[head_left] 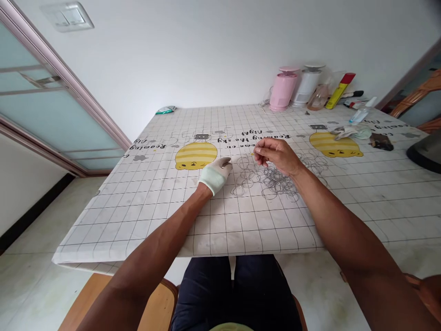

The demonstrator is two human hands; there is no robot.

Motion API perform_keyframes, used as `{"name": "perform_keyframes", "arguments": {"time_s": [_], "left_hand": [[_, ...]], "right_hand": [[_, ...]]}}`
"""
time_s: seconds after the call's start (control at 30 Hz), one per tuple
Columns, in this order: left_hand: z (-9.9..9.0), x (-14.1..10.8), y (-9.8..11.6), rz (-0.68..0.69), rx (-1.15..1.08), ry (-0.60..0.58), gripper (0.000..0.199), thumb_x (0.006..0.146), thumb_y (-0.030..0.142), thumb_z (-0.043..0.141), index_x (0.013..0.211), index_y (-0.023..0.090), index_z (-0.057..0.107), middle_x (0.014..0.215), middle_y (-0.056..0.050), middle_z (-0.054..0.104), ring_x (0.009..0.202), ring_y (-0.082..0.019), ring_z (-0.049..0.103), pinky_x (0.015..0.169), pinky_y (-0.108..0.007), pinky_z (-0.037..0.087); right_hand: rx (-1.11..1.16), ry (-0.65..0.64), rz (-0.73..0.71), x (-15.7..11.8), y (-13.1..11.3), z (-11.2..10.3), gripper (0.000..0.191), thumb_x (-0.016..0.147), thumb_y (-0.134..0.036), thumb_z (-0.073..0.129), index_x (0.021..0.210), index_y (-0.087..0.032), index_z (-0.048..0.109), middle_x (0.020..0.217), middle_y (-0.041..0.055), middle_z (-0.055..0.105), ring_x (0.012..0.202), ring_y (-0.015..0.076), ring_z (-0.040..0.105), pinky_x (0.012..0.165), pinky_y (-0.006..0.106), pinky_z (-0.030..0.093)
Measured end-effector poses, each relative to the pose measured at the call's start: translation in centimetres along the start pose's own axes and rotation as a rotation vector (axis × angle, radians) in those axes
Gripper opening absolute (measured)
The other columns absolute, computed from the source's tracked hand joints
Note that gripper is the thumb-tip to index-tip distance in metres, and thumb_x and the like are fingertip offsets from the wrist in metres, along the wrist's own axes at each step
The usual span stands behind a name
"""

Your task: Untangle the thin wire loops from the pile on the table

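A loose tangle of thin dark-grey wire-like rings (277,180) lies on the table in front of me, with single loops spread around its edges. Bare and hovering above the left part of this tangle, my right hand (278,155) has thumb and forefinger closed together. Anything between those fingertips is too thin to make out. My left hand (216,174) wears a white knit glove with a pale green cuff and dark fingertips. It rests on the cloth left of the rings, its fingers curled and partly hidden, so what they hold cannot be seen.
A checked tablecloth (138,220) with yellow bear prints covers the table. Along the back wall stand a pink device (283,89), a white device (308,87), a bottle (317,97) and a yellow-red can (339,92). At right lie a crumpled glove (354,131) and a clear bottle (362,111).
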State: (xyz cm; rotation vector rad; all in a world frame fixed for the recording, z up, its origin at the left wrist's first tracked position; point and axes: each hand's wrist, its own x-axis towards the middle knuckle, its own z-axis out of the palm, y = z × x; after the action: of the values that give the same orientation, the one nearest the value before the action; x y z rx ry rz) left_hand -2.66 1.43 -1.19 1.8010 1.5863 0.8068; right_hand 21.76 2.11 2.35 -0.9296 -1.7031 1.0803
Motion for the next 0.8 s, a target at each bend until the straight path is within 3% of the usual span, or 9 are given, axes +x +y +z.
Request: {"name": "perform_keyframes", "arguments": {"time_s": [0.13,0.37,0.67,0.8], "left_hand": [[0.0,-0.3,0.5,-0.007,-0.129,-0.072,0.046,0.094,0.035,0.056,0.136,0.021,0.070,0.088,-0.003,0.079,0.082,-0.019,0.074,0.085,-0.027,0.055],[0.2,-0.6,1.0,-0.056,-0.144,-0.088,0.048,0.094,0.034,0.057,0.138,0.019,0.068,0.084,-0.003,0.077,0.080,-0.019,0.073,0.081,-0.028,0.056],[0.0,-0.9,1.3,-0.061,-0.104,-0.078,0.048,0.094,0.035,0.057,0.138,0.020,0.069,0.083,-0.003,0.078,0.080,-0.020,0.073,0.080,-0.028,0.055],[-0.5,-1.1,1.8,-0.050,-0.108,-0.068,0.048,0.094,0.041,0.060,0.135,0.020,0.071,0.095,-0.004,0.079,0.082,-0.019,0.073,0.084,-0.028,0.055]], "right_hand": [[-0.158,0.001,-0.021,-0.1,-0.2,0.3,0.028,0.092,-0.050,0.071,0.087,-0.022,0.070,0.081,0.0044,0.073,0.065,0.0164,0.064,0.056,0.032,0.051],[-0.415,0.041,-0.082,-0.5,-0.6,0.7,0.022,0.093,-0.044,0.070,0.088,-0.024,0.077,0.080,0.0027,0.074,0.066,0.0175,0.065,0.062,0.034,0.053],[-0.204,0.112,-0.139,-0.5,-1.6,-0.1,0.026,0.090,-0.047,0.075,0.086,-0.021,0.075,0.081,0.0059,0.074,0.069,0.0184,0.068,0.062,0.035,0.058],[-0.065,0.132,-0.127,-0.5,-1.6,0.3,0.028,0.088,-0.049,0.079,0.086,-0.021,0.075,0.083,0.0068,0.074,0.071,0.0202,0.070,0.060,0.035,0.059]]}}
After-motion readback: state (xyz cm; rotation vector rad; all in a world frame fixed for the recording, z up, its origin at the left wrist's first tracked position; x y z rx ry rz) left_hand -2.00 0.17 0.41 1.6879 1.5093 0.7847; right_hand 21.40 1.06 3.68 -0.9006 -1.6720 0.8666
